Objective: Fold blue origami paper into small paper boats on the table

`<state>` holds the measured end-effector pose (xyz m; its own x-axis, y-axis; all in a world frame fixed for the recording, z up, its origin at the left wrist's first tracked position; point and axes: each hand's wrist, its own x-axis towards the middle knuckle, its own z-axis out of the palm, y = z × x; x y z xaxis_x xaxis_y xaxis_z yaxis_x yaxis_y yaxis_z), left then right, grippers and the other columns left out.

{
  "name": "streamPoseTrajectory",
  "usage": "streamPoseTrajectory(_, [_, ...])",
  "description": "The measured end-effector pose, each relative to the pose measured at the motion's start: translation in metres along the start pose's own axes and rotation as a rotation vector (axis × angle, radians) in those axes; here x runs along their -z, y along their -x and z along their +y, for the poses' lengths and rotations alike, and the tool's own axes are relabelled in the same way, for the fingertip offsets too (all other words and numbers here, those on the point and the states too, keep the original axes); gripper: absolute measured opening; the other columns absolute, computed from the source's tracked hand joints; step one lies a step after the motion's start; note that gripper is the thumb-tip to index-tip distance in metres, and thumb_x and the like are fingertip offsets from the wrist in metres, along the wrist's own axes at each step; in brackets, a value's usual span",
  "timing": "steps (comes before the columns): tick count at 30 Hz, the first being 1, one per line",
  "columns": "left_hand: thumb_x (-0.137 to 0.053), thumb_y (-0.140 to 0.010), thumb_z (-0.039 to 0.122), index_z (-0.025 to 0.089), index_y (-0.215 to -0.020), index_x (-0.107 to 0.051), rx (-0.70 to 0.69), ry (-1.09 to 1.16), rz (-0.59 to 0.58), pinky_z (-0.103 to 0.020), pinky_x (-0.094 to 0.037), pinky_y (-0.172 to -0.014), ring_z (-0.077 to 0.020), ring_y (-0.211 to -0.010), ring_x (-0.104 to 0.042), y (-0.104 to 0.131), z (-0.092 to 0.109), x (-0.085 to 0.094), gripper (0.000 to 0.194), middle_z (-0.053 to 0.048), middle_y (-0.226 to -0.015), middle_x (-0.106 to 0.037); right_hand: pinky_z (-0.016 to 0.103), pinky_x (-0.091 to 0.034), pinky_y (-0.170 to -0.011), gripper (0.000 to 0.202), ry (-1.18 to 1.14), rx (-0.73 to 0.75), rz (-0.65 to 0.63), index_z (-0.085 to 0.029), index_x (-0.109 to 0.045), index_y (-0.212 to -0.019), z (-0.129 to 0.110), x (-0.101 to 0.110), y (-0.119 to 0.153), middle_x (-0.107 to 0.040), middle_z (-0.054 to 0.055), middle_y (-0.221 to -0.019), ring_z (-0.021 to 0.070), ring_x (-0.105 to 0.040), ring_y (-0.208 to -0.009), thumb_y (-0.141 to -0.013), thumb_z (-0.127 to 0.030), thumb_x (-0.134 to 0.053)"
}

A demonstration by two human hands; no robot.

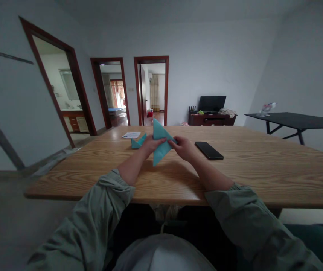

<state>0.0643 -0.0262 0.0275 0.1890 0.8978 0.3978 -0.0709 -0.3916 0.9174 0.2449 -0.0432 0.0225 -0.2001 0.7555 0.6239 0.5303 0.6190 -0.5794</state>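
A turquoise sheet of folded paper [160, 152] is held up above the wooden table, its outline a triangle with points at top, bottom and right. My left hand [150, 144] grips its left side, thumb lying across the front face. At the right corner, my right hand [182, 146] pinches the paper between thumb and fingers. The fingers behind the sheet are hidden. Just left of my left hand, a second folded turquoise paper piece [137, 142] rests on the table, partly covered by that hand.
The wooden table [249, 169] spreads out before me. A black smartphone [209, 150] lies right of my right hand, and a printed white sheet [131, 135] lies at the far left. Beyond stand a TV cabinet [203, 120] and a black table [297, 119].
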Motion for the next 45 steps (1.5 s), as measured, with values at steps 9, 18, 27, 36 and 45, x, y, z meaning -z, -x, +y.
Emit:
streamPoseTrajectory(9, [-0.083, -0.055, 0.035, 0.014, -0.102, -0.063, -0.05, 0.055, 0.072, -0.028, -0.05, -0.069, -0.015, -0.073, -0.062, 0.003, 0.008, 0.001, 0.055, -0.003, -0.084, -0.067, 0.024, -0.028, -0.05, 0.033, 0.021, 0.032, -0.137, -0.016, -0.06, -0.071, 0.008, -0.005, 0.002, -0.051, -0.002, -0.059, 0.0107, -0.04, -0.055, -0.08, -0.047, -0.055])
streamPoseTrajectory(18, [-0.081, -0.055, 0.026, 0.015, -0.114, -0.058, -0.05, 0.068, 0.021, -0.032, -0.05, -0.076, -0.016, -0.078, -0.062, 0.004, 0.007, 0.003, 0.065, -0.004, -0.088, -0.066, 0.023, -0.029, -0.05, 0.035, -0.028, 0.009, -0.131, -0.015, -0.06, -0.07, 0.002, -0.004, 0.003, -0.05, -0.002, -0.059, 0.0108, -0.04, -0.055, -0.079, -0.049, -0.055])
streamPoseTrajectory(27, [-0.072, -0.06, 0.021, 0.019, -0.12, -0.053, -0.034, 0.088, 0.027, -0.028, -0.05, -0.072, -0.0132, -0.074, -0.059, 0.002, 0.007, 0.008, 0.063, 0.0, -0.086, -0.063, 0.024, -0.029, -0.051, 0.037, -0.029, -0.051, -0.094, -0.015, -0.061, -0.071, -0.001, -0.002, 0.002, -0.049, -0.002, -0.057, 0.0107, -0.039, -0.054, -0.079, -0.051, -0.055])
streamPoseTrajectory(36, [-0.069, -0.064, 0.023, 0.021, -0.123, -0.048, -0.049, 0.11, -0.01, -0.024, -0.048, -0.062, -0.0117, -0.067, -0.057, -0.001, 0.006, 0.014, 0.063, 0.001, -0.081, -0.058, 0.024, -0.029, -0.05, 0.035, 0.009, -0.028, -0.078, -0.016, -0.062, -0.072, 0.0, -0.001, 0.002, -0.051, -0.002, -0.057, 0.0108, -0.04, -0.053, -0.081, -0.048, -0.053])
streamPoseTrajectory(45, [-0.073, -0.067, 0.028, 0.027, -0.127, -0.051, -0.338, -0.389, 0.266, -0.024, -0.045, -0.064, -0.0092, -0.066, -0.051, -0.002, 0.009, 0.021, 0.064, -0.005, -0.104, -0.058, 0.026, -0.03, -0.054, 0.027, 0.356, 0.078, 0.096, -0.019, -0.067, -0.086, -0.008, 0.003, 0.003, -0.062, 0.003, -0.068, 0.0143, -0.05, -0.057, -0.088, -0.04, -0.05])
